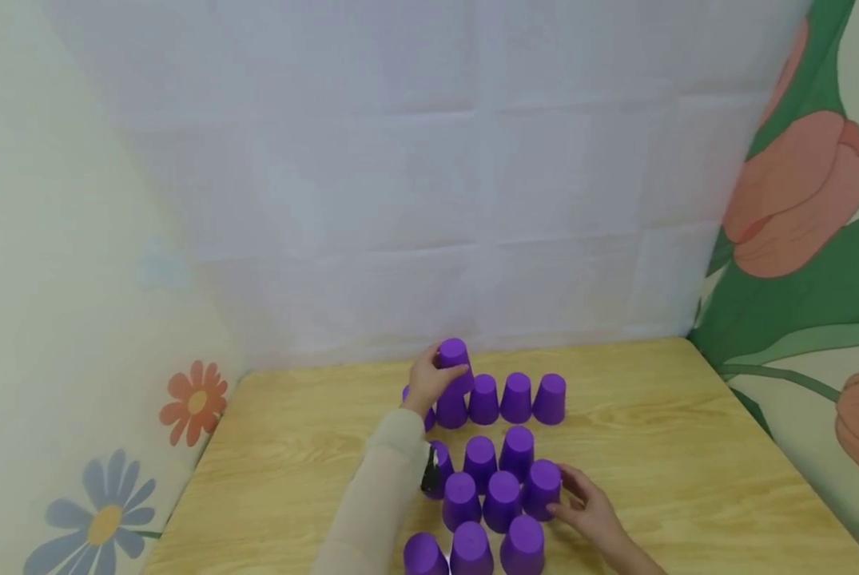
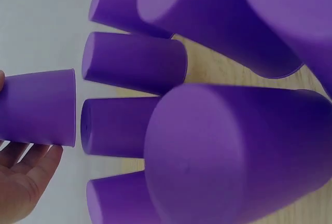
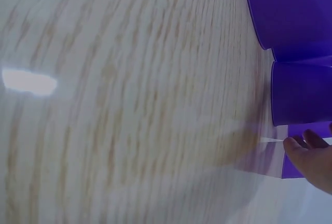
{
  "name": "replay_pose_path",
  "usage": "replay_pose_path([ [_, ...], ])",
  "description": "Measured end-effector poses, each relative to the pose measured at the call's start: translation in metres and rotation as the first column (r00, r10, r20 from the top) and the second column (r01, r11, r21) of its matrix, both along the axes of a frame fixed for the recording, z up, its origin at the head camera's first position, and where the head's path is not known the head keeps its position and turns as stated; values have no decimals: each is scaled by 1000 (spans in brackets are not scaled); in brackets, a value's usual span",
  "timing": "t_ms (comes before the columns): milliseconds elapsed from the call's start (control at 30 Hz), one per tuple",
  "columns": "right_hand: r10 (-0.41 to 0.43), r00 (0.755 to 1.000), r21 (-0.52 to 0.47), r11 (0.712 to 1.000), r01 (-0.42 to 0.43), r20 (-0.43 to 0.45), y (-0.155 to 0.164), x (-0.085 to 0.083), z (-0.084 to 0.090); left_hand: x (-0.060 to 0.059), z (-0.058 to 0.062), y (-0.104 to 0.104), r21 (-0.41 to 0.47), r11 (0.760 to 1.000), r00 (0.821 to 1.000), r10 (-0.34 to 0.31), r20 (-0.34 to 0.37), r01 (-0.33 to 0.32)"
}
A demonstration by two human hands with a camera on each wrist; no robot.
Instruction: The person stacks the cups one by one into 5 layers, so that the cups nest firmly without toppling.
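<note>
Nearest purple cups [image 1: 471, 549] sit beside the relaxed right hand [image 1: 589, 511], while the left hand [image 1: 429, 382] grips a raised cup [image 1: 454, 359], likely stacking it squarely next.

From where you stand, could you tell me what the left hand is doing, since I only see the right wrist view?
Observer: The left hand grips a raised purple cup above the far row of upturned cups.
Operator: Thank you. Is the raised cup touching that row?
Observer: The left wrist view shows a gap between its rim and the cup below.
Operator: And what is my right hand beside?
Observer: The right hand touches the rightmost cup of the near cluster on the wooden table.
</note>
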State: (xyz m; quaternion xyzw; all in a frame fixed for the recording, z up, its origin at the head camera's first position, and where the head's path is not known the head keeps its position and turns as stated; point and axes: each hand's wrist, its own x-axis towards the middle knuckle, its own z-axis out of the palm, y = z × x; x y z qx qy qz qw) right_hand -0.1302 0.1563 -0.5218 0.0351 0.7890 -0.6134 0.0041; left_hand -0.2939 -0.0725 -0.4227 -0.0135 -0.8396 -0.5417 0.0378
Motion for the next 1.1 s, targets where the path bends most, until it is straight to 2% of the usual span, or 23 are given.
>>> replay_pose_path([
  [167,-1,1000,7,1000,1,-27,-3,-2,-3,-4,-7,7,-17,1000,1000,-5,-14,4],
  [400,-13,998,-49,999,11,-55,-9,-6,-6,-8,-14,13,-26,1000,1000,12,-20,-13],
  [733,-37,999,-74,997,35,-34,-14,-10,-9,-7,-15,16,-9,1000,1000,22,22,-22],
  [1100,-27,999,-61,998,25,-26,-13,-9,-6,-7,-17,17,-5,1000,1000,21,23,-21],
])
